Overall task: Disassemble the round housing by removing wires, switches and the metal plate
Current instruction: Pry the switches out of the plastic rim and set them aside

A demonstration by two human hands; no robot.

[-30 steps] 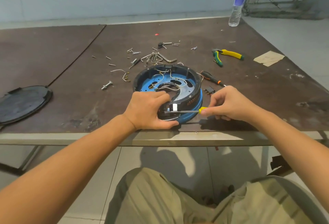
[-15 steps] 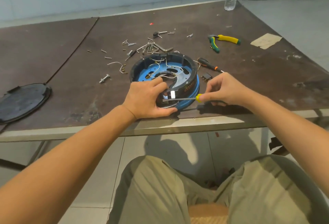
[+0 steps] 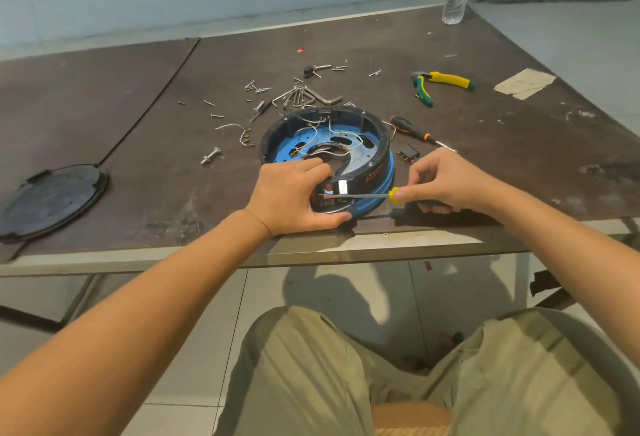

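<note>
**First:** Resting flat at the brown table's (image 3: 138,158) near edge is a round black-and-blue plastic housing (image 3: 325,155), with thin white wires (image 3: 314,133) inside.

**Second:** And the hands?

**First:** Left hand (image 3: 291,196) curls over its near rim. The right hand (image 3: 440,181) pinches a slim yellow-handled screwdriver (image 3: 356,195), tip inside. The housing looks rigid and light and may slide, so brace the rim. The wires seem delicate.

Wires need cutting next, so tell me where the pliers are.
In the head view, the pliers lie on the table's far right, beyond the round housing, left of the paper scrap and behind the black-handled screwdriver.
</note>
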